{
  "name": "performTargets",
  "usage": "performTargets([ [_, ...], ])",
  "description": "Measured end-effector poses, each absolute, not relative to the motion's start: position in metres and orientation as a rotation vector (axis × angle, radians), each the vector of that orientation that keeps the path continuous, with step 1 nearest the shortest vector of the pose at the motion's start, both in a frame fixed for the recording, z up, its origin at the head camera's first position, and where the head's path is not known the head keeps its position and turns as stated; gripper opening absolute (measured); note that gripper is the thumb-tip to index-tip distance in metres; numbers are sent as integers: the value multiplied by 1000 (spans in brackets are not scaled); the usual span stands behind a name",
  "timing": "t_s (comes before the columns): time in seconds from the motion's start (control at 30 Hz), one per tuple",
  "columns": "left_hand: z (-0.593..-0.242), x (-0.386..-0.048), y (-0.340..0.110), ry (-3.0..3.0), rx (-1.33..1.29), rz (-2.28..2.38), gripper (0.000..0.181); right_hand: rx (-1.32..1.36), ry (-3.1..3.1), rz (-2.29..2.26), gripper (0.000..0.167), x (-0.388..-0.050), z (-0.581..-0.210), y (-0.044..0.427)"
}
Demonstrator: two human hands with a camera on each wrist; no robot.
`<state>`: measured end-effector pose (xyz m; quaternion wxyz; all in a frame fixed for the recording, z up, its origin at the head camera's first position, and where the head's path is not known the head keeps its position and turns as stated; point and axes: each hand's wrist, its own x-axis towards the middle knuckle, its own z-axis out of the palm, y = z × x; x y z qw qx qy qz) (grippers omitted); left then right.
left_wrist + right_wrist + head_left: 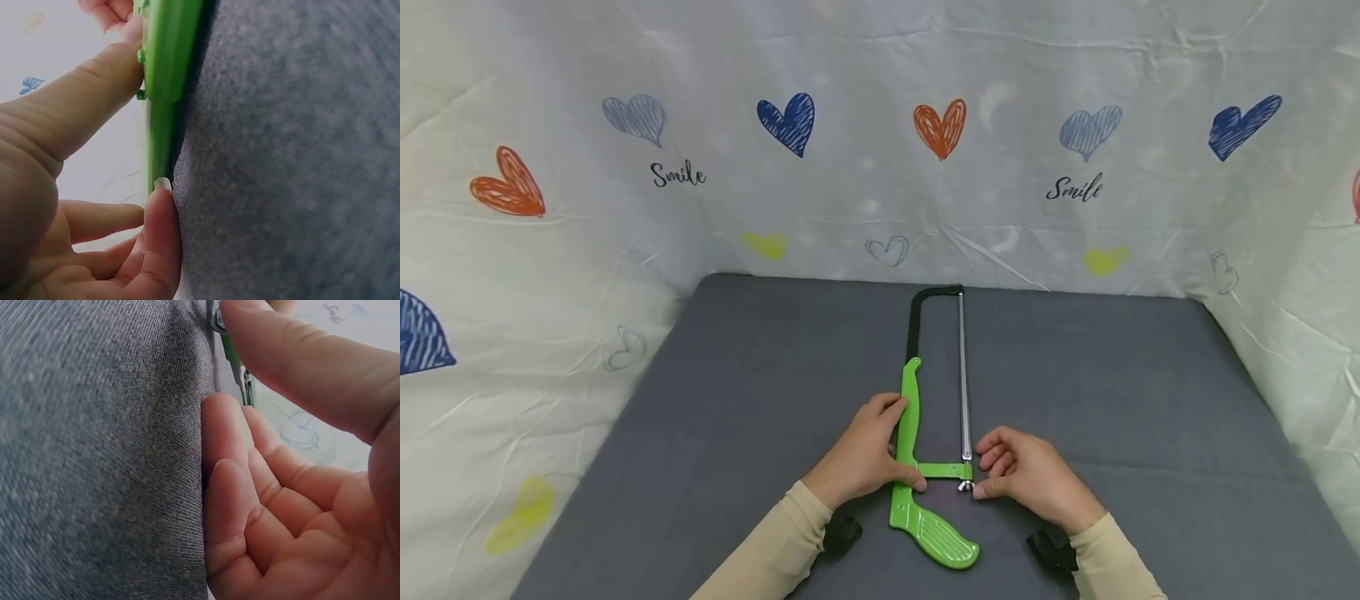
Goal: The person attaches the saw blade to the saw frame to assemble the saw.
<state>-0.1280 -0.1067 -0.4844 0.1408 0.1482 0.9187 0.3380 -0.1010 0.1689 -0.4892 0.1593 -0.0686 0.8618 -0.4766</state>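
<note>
A hacksaw (908, 425) with a green frame and handle (946, 543) lies flat on the grey cloth, its black bow (914, 321) pointing away from me. Its silver blade (965, 375) runs along the right side. My left hand (867, 450) holds the green frame, thumb over it near the crosspiece and fingers along the left edge. Beside the wing nut (966, 486) at the blade's near end is my right hand (1033, 479). Its thumb tip is at the nut, while the loosely bent fingers (226, 494) rest on the cloth and hold nothing.
The grey cloth-covered table (1112, 392) extends to both sides of the saw. White curtains (857, 192) with printed hearts stand behind and along both sides. A black strap device (1051, 552) sits at the right wrist, another (842, 535) at the left.
</note>
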Motion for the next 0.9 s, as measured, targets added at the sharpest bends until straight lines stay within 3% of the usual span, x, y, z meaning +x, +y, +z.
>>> performTargets([
  [0.6, -487, -129, -108, 2639, 433, 991, 125, -210, 2554, -1300, 43, -99, -489, 163],
  [0.9, -487, -127, -110, 2634, 444, 1005, 125, -209, 2526, -1256, 51, -98, -489, 163],
])
